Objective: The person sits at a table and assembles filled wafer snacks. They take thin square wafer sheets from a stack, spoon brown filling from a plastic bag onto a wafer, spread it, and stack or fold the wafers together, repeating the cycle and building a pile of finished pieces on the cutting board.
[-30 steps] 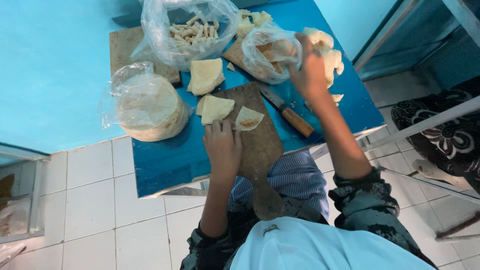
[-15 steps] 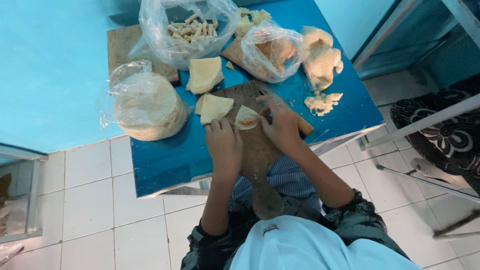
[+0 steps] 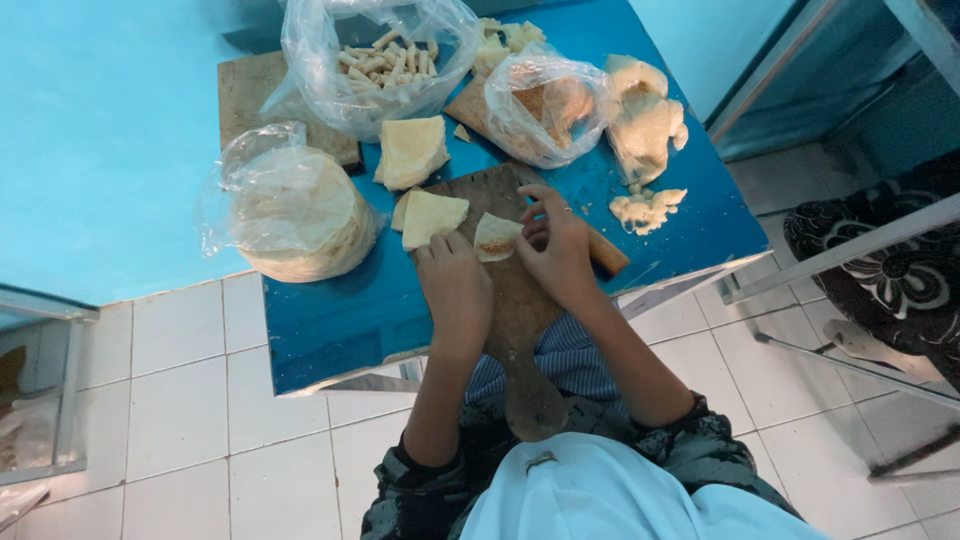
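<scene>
The left hand (image 3: 455,285) lies flat on the wooden board (image 3: 510,300), fingertips pinning the dough wrapper (image 3: 495,237) in place. The right hand (image 3: 555,245) curls half-closed, pinching the wrapper's edge for folding above the blue counter (image 3: 330,320).

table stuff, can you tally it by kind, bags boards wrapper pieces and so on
plastic bags: 3 (rolls bag, flatbread bag, filling bag)
wooden boards: 3 (paddle board, back board, board under filling bag)
cut wrapper pieces: 3 ()
dough heaps: 2 ()
total: 11
</scene>
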